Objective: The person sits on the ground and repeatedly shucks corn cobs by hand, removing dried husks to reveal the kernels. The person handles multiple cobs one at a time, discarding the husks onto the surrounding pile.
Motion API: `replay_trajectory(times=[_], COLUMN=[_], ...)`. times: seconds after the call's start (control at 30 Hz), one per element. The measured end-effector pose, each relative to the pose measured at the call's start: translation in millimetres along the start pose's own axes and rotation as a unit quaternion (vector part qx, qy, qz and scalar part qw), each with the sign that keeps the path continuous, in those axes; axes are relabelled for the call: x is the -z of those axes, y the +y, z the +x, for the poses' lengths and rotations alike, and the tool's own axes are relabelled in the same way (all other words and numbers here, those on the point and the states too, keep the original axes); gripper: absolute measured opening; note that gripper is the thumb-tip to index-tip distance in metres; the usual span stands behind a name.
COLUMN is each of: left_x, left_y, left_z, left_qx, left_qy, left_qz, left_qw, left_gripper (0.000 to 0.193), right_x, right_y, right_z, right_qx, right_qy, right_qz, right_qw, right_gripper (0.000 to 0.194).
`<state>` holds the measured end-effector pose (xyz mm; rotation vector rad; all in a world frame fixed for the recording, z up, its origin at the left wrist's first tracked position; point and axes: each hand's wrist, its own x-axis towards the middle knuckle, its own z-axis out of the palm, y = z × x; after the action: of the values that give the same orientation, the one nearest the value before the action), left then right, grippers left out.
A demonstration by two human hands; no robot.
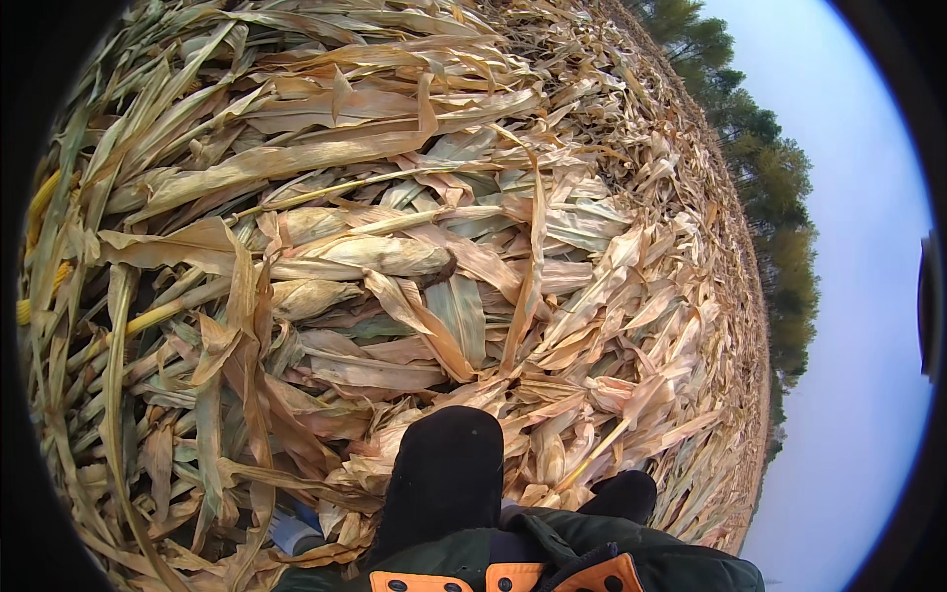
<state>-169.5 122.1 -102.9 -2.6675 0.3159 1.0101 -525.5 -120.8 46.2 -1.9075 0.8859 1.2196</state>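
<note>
At the lower left, what looks like my left hand in a grey and blue glove shows partly between dry corn leaves, beside my dark green sleeve. Its fingers are hidden, so I cannot tell whether it grips anything. My right hand is out of view. Before me lie ears of corn in pale dry husks: one ear has a dark tip, a shorter ear rests just below it, and another ear lies above. A yellow-brown corn stalk runs in among the leaves to their left.
Bare yellow corn cobs show at the far left rim. My black-clad knee and a second dark leg part rise from below, above a green jacket with orange trim. Dry husks spread towards trees on the right.
</note>
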Motion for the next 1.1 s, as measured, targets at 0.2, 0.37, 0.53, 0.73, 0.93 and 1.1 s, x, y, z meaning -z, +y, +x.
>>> replay_trajectory(times=[0.2,0.37,0.53,0.73,0.93,1.1], left_x=[3.1,4.5,-0.3,0.1,-5.6,-10.3], left_y=[16.3,21.0,20.1,20.0,1.6,-25.4], left_z=[10.9,15.0,18.4,16.6,13.0,9.9], left_qx=[-0.018,-0.03,-0.043,-0.055,-0.057,-0.073], left_qy=[-0.001,0.008,0.01,0.017,0.01,0.012], left_qz=[0.002,0.011,0.017,0.021,0.014,0.03], left_qw=[1.0,0.999,0.999,0.998,0.998,0.997], left_gripper=[0.062,0.062,0.062,0.062,0.062,0.061], right_x=[142.0,281.0,169.1,24.4,58.5,92.3], right_y=[22.5,159.0,225.3,190.2,150.5,113.5], right_z=[-43.8,-207.5,-243.1,-185.1,-248.7,-300.0], right_qx=[-0.048,-0.154,-0.319,-0.333,-0.282,-0.187], right_qy=[0.038,0.584,0.426,0.196,0.19,0.218], right_qz=[0.118,0.187,0.602,0.682,0.762,0.838], right_qw=[0.991,0.775,0.595,0.622,0.551,0.464], right_gripper=[0.062,0.04,0.057,0.06,0.061,0.063])
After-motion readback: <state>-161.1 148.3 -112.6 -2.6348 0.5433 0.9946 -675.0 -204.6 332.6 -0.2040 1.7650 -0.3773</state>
